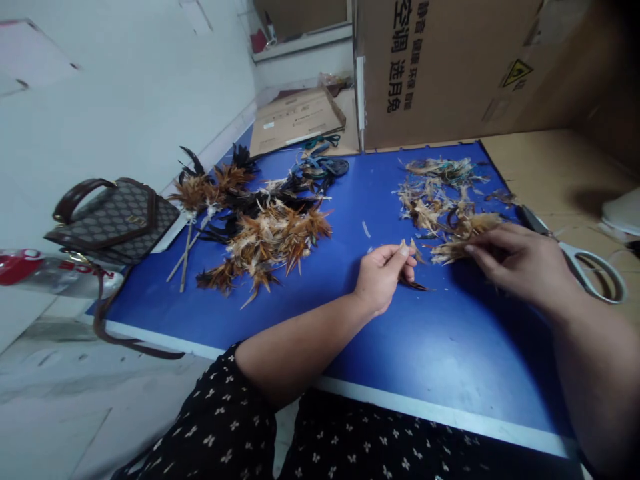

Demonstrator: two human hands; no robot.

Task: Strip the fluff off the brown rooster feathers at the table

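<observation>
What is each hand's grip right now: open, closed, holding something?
Left hand: closed, pinching a small feather.
Right hand: partly curled at tan feathers; whether it grips any cannot be told.

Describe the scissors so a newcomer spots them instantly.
Find the blue tabletop and go to its right edge. There, beside the person's right hand, lie the scissors. Their pale grey looped handle sets them apart from the wispy tan feathers nearby.

bottle (60,277): cut off by left edge. cardboard box (450,67): cut off by top edge. feathers (449,252): partly hidden by right hand (525,263).
</observation>
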